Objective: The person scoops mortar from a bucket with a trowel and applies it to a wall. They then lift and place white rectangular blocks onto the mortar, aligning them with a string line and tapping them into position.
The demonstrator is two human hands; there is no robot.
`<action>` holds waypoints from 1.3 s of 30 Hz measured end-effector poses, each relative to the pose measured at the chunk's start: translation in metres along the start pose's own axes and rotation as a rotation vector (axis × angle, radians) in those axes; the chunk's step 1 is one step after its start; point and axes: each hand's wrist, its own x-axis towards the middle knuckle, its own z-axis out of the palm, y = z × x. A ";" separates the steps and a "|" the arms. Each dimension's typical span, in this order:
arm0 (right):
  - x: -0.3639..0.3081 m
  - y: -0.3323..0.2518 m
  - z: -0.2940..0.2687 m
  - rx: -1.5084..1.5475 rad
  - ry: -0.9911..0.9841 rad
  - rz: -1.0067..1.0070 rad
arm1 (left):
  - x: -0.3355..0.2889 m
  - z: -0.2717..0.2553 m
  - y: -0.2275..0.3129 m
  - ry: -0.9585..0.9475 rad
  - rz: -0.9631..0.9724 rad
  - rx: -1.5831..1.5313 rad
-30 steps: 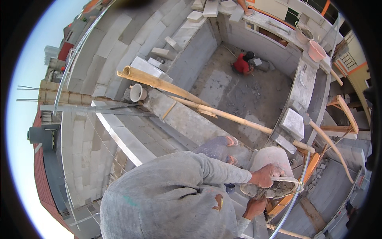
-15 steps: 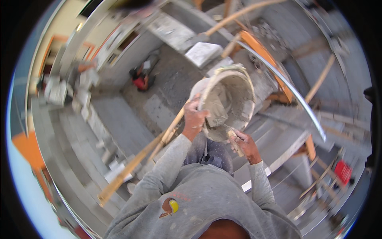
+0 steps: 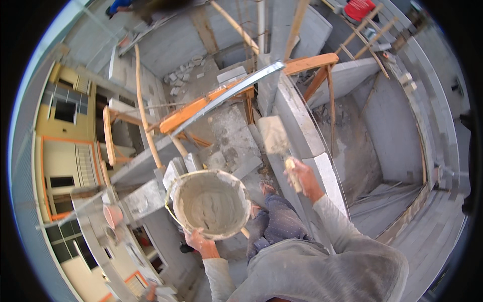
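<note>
My left hand (image 3: 201, 244) grips the near rim of a round, mortar-smeared bucket (image 3: 198, 182), which is tilted so its inside shows. Grey mortar (image 3: 207, 214) lies in the bottom of it. To the right, my right hand (image 3: 307, 181) is closed around the wooden handle of a trowel (image 3: 275, 135). Its broad blade points away from me and looks coated with mortar. The blade is apart from the bucket, beside the top of a grey block wall (image 3: 297, 111). A pale block (image 3: 329, 183) sits along that wall, to the right of my right hand.
An orange timber beam (image 3: 221, 98) and a metal bar (image 3: 231, 96) cross beyond the bucket. Wooden poles (image 3: 143, 100) stand at the left. A person in red (image 3: 358, 9) is near a wooden ladder (image 3: 366, 38); another in blue (image 3: 119, 6) is far left. Rubble (image 3: 183, 75) lies below.
The trowel has come out of the bucket and moved right, over by the wall. The bucket is now lower and further left in view. My view has turned right.
</note>
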 end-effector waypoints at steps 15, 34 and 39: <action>0.136 -0.008 -0.053 -1.144 0.636 -0.295 | -0.026 0.006 0.008 -0.162 -0.047 -0.006; -0.070 0.022 0.013 -1.248 -0.068 -0.539 | -0.048 0.153 0.007 -0.573 0.629 0.579; -0.065 0.010 0.045 -1.629 -0.047 -0.413 | -0.082 0.186 -0.005 -0.720 0.631 0.166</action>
